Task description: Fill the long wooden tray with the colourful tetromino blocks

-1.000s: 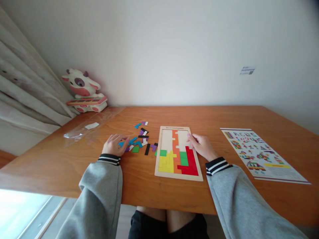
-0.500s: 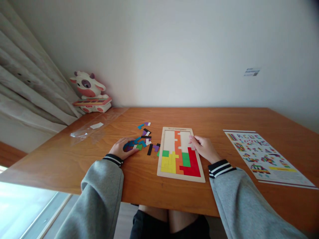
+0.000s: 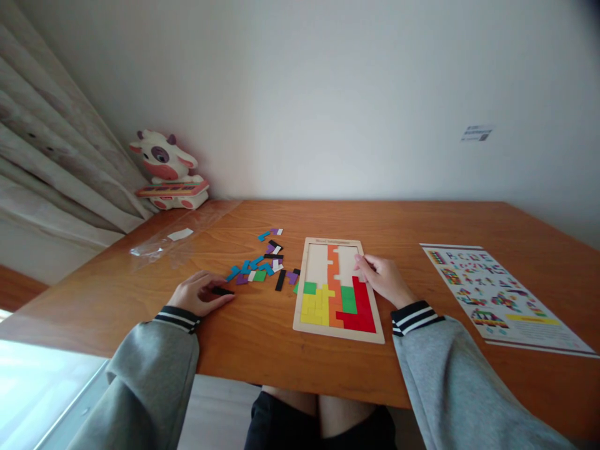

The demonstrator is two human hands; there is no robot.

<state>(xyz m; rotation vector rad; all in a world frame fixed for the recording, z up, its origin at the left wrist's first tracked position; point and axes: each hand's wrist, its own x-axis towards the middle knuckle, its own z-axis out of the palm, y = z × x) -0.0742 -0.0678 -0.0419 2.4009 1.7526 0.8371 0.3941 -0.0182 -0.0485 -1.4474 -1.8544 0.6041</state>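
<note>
My left hand (image 3: 200,294) rests on the table left of the loose pieces, its thumb and fingers curled around a black puzzle piece (image 3: 222,291). To its right lie loose blue, purple, green, white and black puzzle pieces (image 3: 257,275). The wooden puzzle board (image 3: 338,335) lies flat in front of me, with yellow pieces (image 3: 316,309), orange pieces (image 3: 334,275), green pieces (image 3: 349,300) and red pieces (image 3: 360,319) inside its frame. Over the board's right edge is my right hand (image 3: 383,280), fingertips pinched together; whatever they may hold cannot be made out.
A printed pattern sheet (image 3: 501,294) lies on the right. Clear plastic packaging (image 3: 159,247) and a cow toy with a keyboard (image 3: 171,175) are at the back left, near the curtain (image 3: 56,137). The table's front edge runs just before my lap.
My left hand has moved left and toward me, away from the pile, and a black piece now shows between its fingers. The right hand stays almost still over the board.
</note>
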